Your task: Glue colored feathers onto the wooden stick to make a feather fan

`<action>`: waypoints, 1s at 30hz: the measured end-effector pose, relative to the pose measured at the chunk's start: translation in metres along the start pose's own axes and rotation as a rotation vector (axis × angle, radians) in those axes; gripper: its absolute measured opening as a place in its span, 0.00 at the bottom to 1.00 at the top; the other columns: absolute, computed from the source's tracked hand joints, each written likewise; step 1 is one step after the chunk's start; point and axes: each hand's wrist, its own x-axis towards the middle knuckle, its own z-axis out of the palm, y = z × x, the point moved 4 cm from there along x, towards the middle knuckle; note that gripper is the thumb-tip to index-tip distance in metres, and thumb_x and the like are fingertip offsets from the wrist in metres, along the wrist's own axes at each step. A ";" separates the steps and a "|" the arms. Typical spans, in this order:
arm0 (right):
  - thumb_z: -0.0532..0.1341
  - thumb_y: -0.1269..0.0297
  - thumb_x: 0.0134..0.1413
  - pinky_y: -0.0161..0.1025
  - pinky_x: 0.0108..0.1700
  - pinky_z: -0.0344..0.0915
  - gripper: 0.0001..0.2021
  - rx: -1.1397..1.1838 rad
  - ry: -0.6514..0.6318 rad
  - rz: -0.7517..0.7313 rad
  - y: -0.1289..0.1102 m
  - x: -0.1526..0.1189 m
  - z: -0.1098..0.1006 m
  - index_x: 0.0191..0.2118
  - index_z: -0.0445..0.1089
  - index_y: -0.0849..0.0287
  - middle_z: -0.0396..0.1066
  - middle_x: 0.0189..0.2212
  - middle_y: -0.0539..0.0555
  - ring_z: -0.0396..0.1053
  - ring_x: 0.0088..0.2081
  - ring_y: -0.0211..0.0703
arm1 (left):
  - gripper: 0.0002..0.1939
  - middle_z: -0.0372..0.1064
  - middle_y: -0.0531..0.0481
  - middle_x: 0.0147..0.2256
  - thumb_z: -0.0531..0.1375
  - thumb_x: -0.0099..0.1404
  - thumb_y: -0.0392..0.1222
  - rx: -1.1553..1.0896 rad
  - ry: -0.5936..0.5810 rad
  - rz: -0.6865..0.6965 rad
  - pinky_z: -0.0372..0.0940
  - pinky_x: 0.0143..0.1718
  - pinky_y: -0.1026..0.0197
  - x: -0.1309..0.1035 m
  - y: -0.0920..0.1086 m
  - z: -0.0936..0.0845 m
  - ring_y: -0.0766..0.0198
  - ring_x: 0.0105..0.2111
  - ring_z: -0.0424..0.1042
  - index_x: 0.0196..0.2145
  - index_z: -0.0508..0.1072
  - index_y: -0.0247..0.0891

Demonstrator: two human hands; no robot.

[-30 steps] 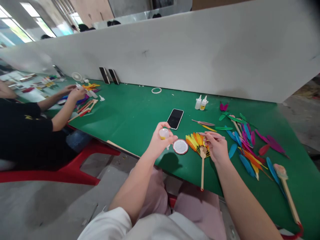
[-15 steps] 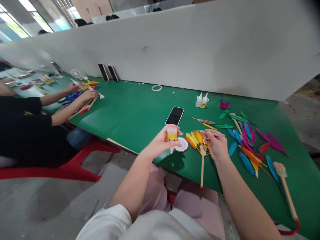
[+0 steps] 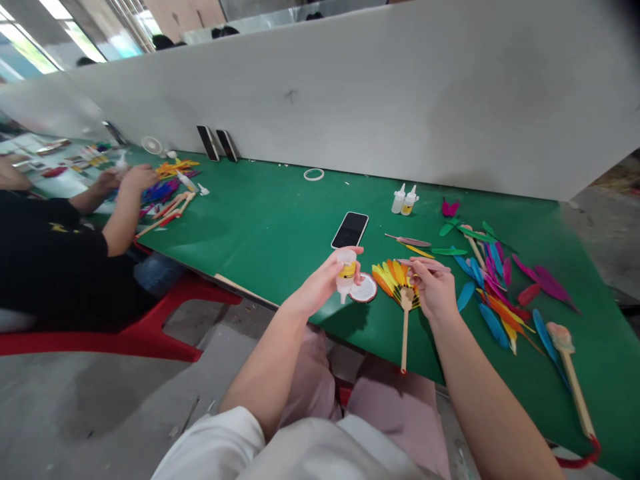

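- Left hand (image 3: pixel 320 285): fingers curled round translucent plastic bottle with yellow label (image 3: pixel 346 273), nozzle down, above green desk (image 3: pixel 260 227).
- Right hand (image 3: pixel 436 288): fingers pinched together on slim dusty-pink feather (image 3: pixel 441 267), at right side of yellow-and-orange feather fan with wooden handle (image 3: pixel 407 299).
- Fan on desk, handle toward the person.

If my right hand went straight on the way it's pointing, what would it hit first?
Likely the fan: your right hand points toward its feathers, though how high it is above them is unclear.
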 end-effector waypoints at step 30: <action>0.71 0.59 0.35 0.32 0.19 0.59 0.11 -0.004 0.002 0.040 0.001 -0.001 0.000 0.25 0.75 0.61 0.74 0.26 0.54 0.66 0.21 0.33 | 0.22 0.74 0.45 0.39 0.67 0.55 0.47 0.134 0.020 0.264 0.68 0.40 0.58 -0.014 0.027 -0.002 0.60 0.35 0.74 0.48 0.74 0.40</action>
